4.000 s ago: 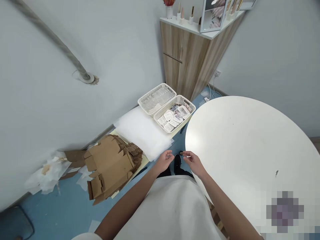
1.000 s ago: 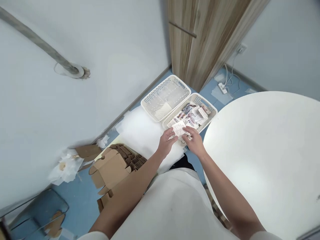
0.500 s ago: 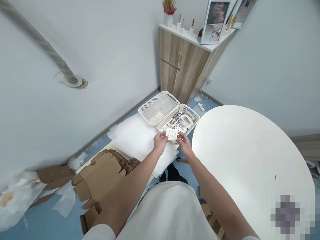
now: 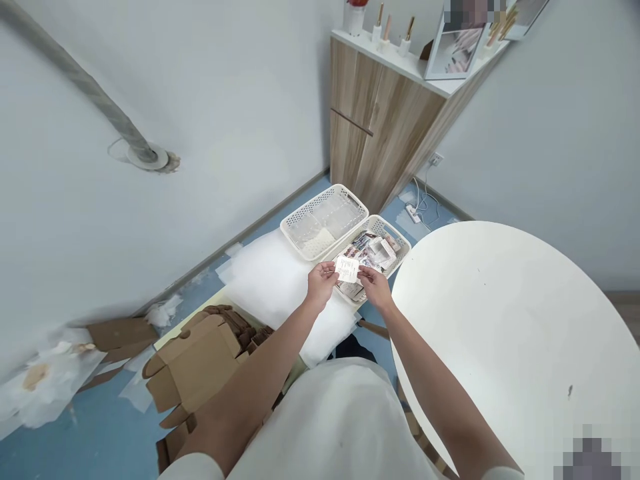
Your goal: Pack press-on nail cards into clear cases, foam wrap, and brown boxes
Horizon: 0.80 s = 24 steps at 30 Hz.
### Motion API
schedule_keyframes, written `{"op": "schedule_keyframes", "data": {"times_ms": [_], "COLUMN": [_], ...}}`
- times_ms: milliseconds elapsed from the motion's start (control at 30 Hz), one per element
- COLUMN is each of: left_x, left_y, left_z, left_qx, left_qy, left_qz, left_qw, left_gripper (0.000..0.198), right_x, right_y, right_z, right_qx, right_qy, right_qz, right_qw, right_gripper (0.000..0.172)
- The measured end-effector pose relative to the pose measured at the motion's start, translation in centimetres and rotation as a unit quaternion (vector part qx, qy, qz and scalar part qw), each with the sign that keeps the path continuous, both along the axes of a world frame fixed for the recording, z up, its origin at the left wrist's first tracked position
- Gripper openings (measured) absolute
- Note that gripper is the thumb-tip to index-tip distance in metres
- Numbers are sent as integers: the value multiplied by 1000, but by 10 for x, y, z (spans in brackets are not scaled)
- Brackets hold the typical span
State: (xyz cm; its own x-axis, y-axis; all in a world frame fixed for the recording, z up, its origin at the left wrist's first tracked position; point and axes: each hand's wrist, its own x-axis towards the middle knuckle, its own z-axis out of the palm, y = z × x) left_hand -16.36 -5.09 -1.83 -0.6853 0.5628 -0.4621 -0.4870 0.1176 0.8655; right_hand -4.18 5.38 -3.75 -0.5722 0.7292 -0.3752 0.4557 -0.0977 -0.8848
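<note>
A small white card with printed lines (image 4: 347, 269) is stretched between my two hands. My left hand (image 4: 321, 285) pinches its left edge, and my right hand (image 4: 375, 287) pinches its right edge. Beneath and just beyond the card stands a white plastic basket (image 4: 403, 248), filled with printed cards and small packets (image 4: 379, 253). Beside it on the left is a second white basket (image 4: 295, 225) with clear plastic sheets or bags inside. The print on the card is too small to read.
White foam sheets (image 4: 265, 267) lie under the baskets. Flattened brown cardboard boxes (image 4: 200, 360) are stacked at the left. A round white table (image 4: 500, 320) fills the right side. Behind the baskets stands a wooden cabinet (image 4: 385, 120), with a power strip (image 4: 413, 213) on the floor nearby.
The view has shifted slightly, so the cabinet and table appear further right. Both hands still hold the card, which is now a little flatter towards me.
</note>
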Motion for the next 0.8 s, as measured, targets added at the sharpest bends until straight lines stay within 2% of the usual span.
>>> {"op": "schedule_keyframes", "data": {"times_ms": [100, 200, 267, 367, 500, 600, 700, 800], "left_x": [-4, -5, -3, 10, 46, 79, 111, 138], "left_y": [-6, -17, -22, -27, -27, -27, -30, -34], "left_z": [1, 2, 5, 12, 26, 38, 48, 55], "left_qx": [-5, -14, -15, 8, 58, 59, 51, 49], "left_qy": [14, 3, -18, -60, -145, -201, -216, -188], "left_qz": [31, 51, 52, 27, -86, -207, -309, -402], "left_qw": [999, 999, 998, 998, 984, 956, 925, 895], "left_gripper": [29, 28, 27, 27, 30, 29, 20, 25], "right_x": [-1, 4, 13, 35, 77, 116, 154, 187], "right_y": [4, 3, -4, -23, -51, -67, -82, -96], "right_z": [-4, -3, 4, 23, 52, 69, 80, 87], "right_qx": [-1, -15, -7, 42, 140, 182, 156, 109], "right_qy": [-42, -54, -58, -40, 47, 91, 102, 109], "right_qz": [0, 32, 51, 47, 7, -48, -104, -184], "right_qw": [999, 998, 997, 997, 989, 978, 977, 971], "right_gripper": [38, 56, 70, 74, 68, 47, 27, 26]}}
